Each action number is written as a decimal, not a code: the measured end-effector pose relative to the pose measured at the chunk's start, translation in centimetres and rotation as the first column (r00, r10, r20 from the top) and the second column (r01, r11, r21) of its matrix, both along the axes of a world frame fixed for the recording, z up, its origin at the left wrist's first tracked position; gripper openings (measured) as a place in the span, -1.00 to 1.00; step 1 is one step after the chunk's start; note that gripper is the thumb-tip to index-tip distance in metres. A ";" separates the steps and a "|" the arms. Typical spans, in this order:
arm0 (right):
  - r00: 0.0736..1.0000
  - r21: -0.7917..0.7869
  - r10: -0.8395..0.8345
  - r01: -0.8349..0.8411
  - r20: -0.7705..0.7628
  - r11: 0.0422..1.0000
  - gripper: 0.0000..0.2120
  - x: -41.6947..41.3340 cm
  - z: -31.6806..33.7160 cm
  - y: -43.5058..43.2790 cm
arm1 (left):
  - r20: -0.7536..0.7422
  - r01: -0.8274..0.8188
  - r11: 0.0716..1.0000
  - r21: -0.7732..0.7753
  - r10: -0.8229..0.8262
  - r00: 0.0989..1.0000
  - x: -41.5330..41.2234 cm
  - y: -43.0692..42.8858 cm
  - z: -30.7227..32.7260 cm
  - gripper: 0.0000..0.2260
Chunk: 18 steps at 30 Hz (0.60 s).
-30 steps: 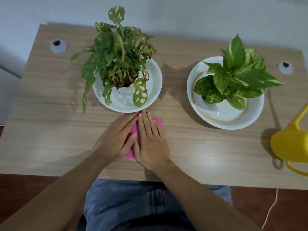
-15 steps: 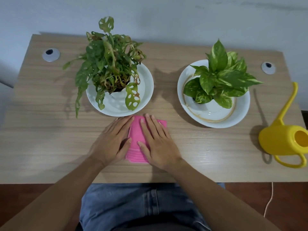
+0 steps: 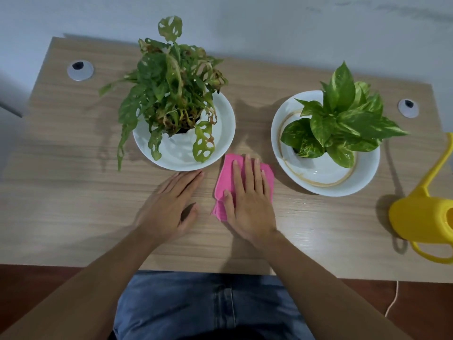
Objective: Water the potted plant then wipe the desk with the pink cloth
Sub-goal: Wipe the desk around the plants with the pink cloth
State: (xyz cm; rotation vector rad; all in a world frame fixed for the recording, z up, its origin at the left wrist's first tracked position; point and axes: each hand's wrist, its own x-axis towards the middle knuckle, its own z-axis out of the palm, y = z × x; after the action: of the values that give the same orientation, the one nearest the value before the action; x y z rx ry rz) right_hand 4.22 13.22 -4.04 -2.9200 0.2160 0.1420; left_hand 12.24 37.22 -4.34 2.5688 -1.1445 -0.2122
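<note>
Head view, sole camera: a light wood-grain desk (image 3: 73, 192) carries two potted plants, each standing in a white round dish. One is a hole-leaved green plant with browned foliage (image 3: 171, 94), the other a glossy variegated green plant (image 3: 343, 119). A yellow plastic watering can (image 3: 421, 217) stands at the desk's right edge, well apart from both hands, which suggests that the watering step is done.

The folded pink cloth (image 3: 226, 177) lies on the desk between the two dishes, near the front of the left dish. The right hand (image 3: 250, 202) rests flat on the cloth, fingers extended and spread, palm pressing down rather than gripping; this posture suits pushing the cloth across the surface. The left hand (image 3: 171, 207) lies open and empty on bare wood just beside the cloth, not touching it, fingertips near the left dish rim, probably there as a brace.

Judgement: wiping is in hand; most of the desk surface remains to be covered.
</note>
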 end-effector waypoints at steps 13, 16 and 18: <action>0.999 0.055 -0.026 0.023 0.040 0.998 -0.30 10.2 0.0 -3.2 | -0.027 -0.066 0.998 -0.012 0.066 0.997 -0.3 0.0 0.2 -0.29; 0.998 0.048 0.015 -0.018 0.060 0.999 -0.30 7.9 -0.1 -3.8 | -0.022 -0.063 0.998 -0.016 0.063 0.998 -0.3 0.0 0.0 -0.29; 0.996 0.020 0.011 -0.013 0.083 1.000 -0.30 5.7 -0.1 -4.0 | -0.026 -0.068 0.997 -0.021 0.067 0.997 -0.3 0.1 -0.1 -0.29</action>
State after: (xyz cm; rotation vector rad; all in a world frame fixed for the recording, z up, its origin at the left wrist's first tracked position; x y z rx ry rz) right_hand 9.96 9.25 -4.15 -2.8998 0.1823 0.0243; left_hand 11.93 37.31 -4.43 2.5733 -1.0438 -0.2145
